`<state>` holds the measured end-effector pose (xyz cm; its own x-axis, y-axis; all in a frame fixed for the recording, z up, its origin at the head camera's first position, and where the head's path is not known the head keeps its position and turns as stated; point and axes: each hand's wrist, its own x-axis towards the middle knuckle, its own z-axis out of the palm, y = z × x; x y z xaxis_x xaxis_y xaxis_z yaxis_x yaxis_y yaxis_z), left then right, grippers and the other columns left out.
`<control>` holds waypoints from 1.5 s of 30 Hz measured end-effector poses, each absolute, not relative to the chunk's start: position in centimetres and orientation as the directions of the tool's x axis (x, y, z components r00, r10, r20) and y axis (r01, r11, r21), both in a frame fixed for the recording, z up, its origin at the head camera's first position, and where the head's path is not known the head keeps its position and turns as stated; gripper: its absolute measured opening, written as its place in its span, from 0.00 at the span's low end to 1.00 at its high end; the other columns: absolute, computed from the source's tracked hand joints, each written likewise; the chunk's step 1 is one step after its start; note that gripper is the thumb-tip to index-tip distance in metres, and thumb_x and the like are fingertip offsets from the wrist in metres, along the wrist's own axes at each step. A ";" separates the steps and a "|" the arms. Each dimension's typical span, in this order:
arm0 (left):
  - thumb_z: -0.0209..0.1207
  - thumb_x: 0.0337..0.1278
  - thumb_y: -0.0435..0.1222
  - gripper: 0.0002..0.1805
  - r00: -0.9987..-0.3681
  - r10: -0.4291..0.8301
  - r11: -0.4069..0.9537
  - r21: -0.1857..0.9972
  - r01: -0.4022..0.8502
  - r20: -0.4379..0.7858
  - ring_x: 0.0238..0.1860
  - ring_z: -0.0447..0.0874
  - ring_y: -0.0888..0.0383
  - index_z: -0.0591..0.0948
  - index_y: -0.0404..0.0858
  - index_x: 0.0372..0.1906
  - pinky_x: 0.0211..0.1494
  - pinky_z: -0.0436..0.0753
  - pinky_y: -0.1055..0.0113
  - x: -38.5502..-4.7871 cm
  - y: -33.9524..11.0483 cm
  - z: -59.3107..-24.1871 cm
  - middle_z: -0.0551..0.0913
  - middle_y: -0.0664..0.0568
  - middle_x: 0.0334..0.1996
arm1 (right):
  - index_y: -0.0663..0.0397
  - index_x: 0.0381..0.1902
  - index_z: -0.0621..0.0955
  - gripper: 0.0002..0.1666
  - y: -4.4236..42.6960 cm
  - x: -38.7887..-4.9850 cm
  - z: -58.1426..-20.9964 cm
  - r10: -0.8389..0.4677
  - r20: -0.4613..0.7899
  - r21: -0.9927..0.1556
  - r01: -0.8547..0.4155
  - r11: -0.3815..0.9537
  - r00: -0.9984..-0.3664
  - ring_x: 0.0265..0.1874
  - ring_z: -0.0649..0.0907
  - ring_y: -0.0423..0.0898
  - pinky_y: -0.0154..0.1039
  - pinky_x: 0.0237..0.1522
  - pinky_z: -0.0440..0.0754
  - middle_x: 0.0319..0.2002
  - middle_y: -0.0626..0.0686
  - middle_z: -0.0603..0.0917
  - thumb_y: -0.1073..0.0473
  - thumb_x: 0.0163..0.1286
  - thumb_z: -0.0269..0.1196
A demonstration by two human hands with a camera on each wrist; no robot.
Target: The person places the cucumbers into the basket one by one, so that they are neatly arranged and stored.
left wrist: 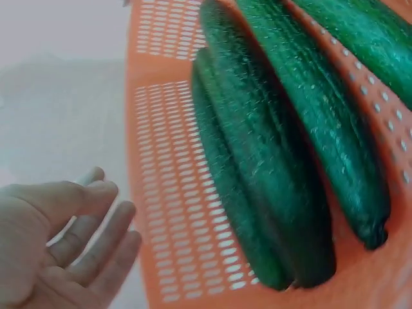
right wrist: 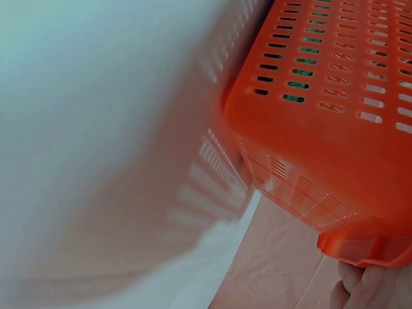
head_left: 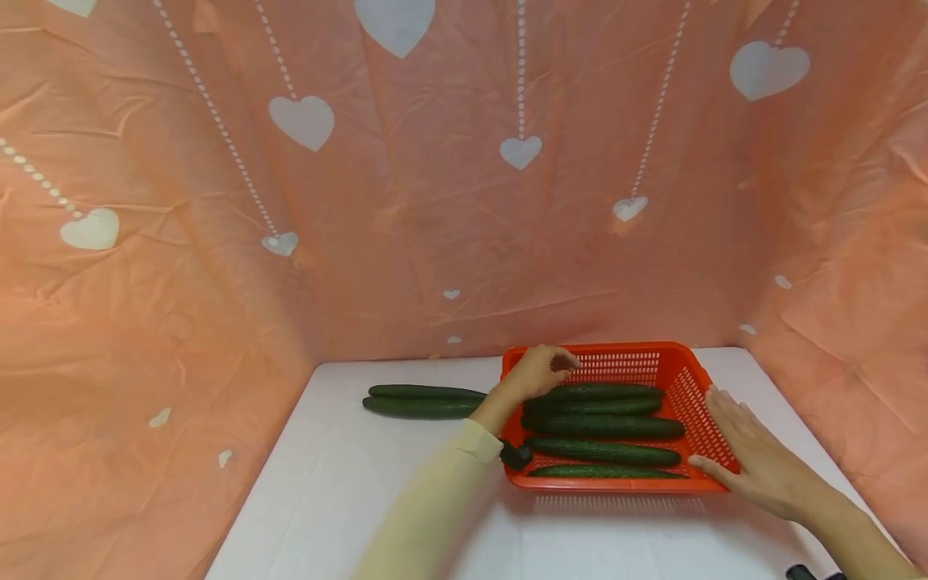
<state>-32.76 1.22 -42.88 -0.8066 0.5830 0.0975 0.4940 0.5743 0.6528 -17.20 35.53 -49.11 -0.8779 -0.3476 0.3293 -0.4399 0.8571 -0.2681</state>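
Observation:
Several dark green cucumbers (head_left: 603, 426) (left wrist: 257, 141) lie side by side in a red-orange plastic basket (head_left: 594, 485) (left wrist: 164, 193) (right wrist: 309, 135). Over the basket's back left part is the left hand (head_left: 536, 373) (left wrist: 71, 241), its fingers loosely bent and nothing held. The right hand (head_left: 757, 459) (right wrist: 373, 286) rests against the basket's right side, with fingers straight and thumb near the front right corner. Two more cucumbers (head_left: 420, 407) lie together on the table left of the basket, their right ends hidden behind the left forearm.
The white table (head_left: 348, 499) carries the basket on its right half. An orange cloth with white hearts (head_left: 435, 201) stands behind the table and along both sides. Dark wrist-worn devices show at the left wrist (head_left: 515, 455) and at the lower right edge.

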 end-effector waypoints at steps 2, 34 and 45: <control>0.62 0.77 0.30 0.12 -0.810 0.576 0.573 0.652 0.496 0.110 0.57 0.87 0.54 0.89 0.37 0.58 0.60 0.85 0.65 -32.7 0.2 -42.4 0.90 0.48 0.54 | 0.68 0.86 0.50 0.61 35.6 -17.3 -49.1 -0.350 0.333 -0.265 -0.444 0.856 -0.875 0.87 0.37 0.46 0.26 0.77 0.25 0.84 0.71 0.52 0.44 0.74 0.70; 0.64 0.73 0.27 0.12 -0.883 0.435 0.633 0.637 0.440 0.177 0.60 0.84 0.38 0.86 0.31 0.57 0.66 0.81 0.41 -31.7 -19.4 -45.0 0.86 0.37 0.58 | 0.71 0.84 0.51 0.60 35.7 -17.4 -49.4 -0.369 0.370 -0.236 -0.470 0.850 -0.853 0.86 0.36 0.40 0.27 0.78 0.25 0.84 0.72 0.52 0.45 0.73 0.70; 0.68 0.70 0.29 0.14 -0.926 0.364 0.773 0.521 0.362 0.103 0.65 0.79 0.35 0.86 0.32 0.57 0.72 0.74 0.39 -31.3 -23.9 -47.4 0.86 0.38 0.57 | 0.71 0.85 0.51 0.60 35.7 -17.4 -49.5 -0.361 0.362 -0.244 -0.461 0.853 -0.860 0.85 0.35 0.39 0.26 0.78 0.26 0.84 0.71 0.52 0.44 0.73 0.70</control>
<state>-31.30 -23.94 -47.45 -0.9256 0.3642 0.1029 0.3620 0.7728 0.5212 -17.38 35.65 -49.46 -0.8598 -0.3606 0.3616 -0.4605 0.8535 -0.2439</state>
